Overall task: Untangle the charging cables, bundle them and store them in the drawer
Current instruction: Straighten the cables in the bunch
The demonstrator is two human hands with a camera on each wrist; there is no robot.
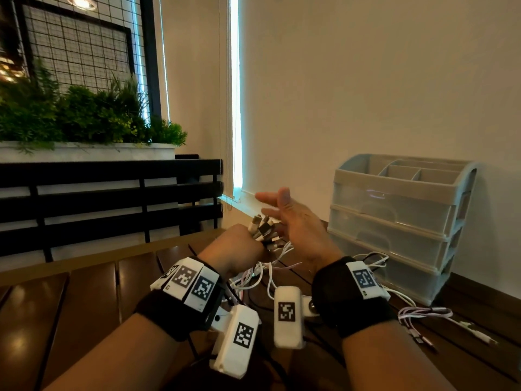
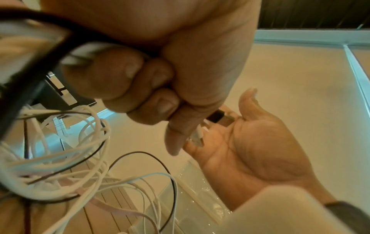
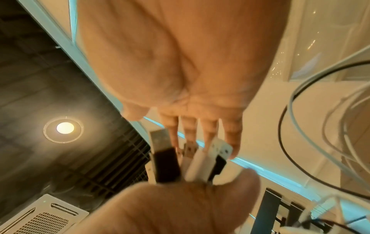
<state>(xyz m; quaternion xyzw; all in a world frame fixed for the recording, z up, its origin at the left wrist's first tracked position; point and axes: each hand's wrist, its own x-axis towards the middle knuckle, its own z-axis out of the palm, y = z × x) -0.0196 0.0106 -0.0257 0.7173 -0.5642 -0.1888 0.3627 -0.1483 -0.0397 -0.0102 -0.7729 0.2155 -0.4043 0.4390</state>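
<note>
Left hand fisted round plugs, ends gathered. Right hand flat, fingers spread, just beside plug tips. Cables trailing loose over table (one bunch lying apart). Bundling unfinished; drawers all closed.

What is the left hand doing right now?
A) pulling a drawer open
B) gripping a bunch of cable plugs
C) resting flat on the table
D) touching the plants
B: the left hand is fisted around a bunch of cable plugs, which stick out toward the open right hand.
</note>
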